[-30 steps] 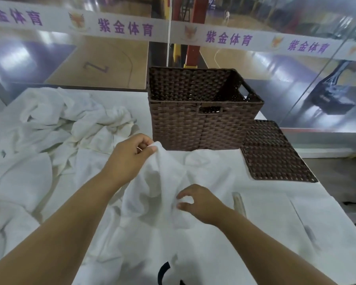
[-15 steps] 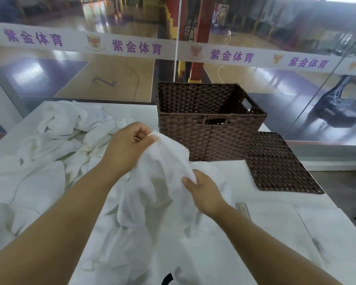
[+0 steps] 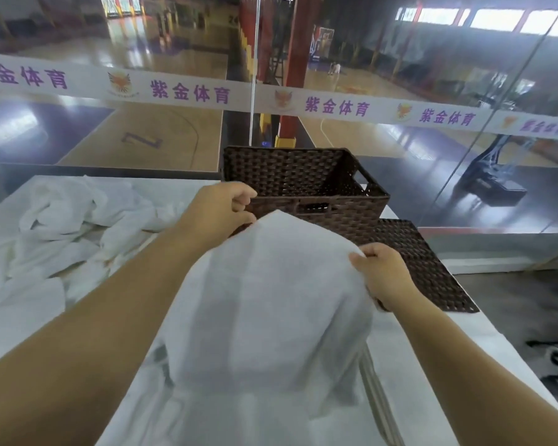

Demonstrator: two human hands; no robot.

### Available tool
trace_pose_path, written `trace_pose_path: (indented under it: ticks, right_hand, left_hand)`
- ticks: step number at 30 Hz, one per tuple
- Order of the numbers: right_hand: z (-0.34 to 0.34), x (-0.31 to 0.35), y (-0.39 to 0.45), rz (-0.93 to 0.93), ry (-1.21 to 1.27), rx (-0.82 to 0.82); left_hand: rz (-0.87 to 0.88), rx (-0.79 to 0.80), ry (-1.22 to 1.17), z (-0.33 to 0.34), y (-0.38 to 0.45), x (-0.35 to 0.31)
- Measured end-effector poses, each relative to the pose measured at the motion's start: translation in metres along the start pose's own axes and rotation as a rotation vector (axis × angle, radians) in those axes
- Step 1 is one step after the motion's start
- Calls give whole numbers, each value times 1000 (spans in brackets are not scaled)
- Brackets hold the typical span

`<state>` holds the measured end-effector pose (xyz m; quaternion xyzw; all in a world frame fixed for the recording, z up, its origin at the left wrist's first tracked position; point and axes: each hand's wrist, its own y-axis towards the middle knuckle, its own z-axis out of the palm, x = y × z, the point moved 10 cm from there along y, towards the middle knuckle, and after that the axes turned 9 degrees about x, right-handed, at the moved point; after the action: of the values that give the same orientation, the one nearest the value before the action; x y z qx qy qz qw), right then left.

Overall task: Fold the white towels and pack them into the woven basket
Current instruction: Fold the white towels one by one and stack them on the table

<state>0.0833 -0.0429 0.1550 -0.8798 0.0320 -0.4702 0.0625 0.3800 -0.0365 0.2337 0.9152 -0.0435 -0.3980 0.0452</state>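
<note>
A white towel hangs lifted in front of me, held by its top edge. My left hand pinches the towel's upper left part, just in front of the brown woven basket. My right hand grips the towel's upper right edge, lower and nearer to me. The basket stands open at the table's far middle, and what I see of its inside holds nothing. A heap of crumpled white towels lies at the left on the table.
The basket's flat woven lid lies on the table right of the basket, partly behind my right hand. A white cloth covers the table. Behind the table stands a glass wall with a lettered banner. The table's right edge drops to the floor.
Both hands have raised the towel off the table and moved apart, spreading its top edge. My left hand went up toward the basket; my right hand shifted right, over the lid.
</note>
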Motion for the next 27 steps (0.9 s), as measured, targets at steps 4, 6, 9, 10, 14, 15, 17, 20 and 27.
trace_pose_path:
  ticks: [4,6,9,10,14,15,17,20,27]
  right_hand:
    - [15,-86,8,231,-450,172]
    - [26,-119,-4,315,-366,232]
    - [51,-159,-18,377,-394,347]
    - [59,-169,-21,384,-430,391]
    - [82,-193,-31,383,-504,467]
    - [87,-197,-33,384,-499,468]
    - [94,-202,-33,383,-462,458]
    - [102,-211,-30,389,-488,417]
    - [120,-221,-30,417,-614,454]
  left_hand:
    - [-48,206,151,83,-18,53]
    - [-125,297,150,117,-40,89]
    - [-293,414,173,157,-81,144]
    - [-352,446,189,167,-94,160]
    - [-576,524,373,189,-139,208]
    - [-623,539,429,190,-147,215]
    - [-667,567,523,194,-159,225]
    - [-655,534,579,196,-169,229]
    - [-847,435,353,189,-186,249]
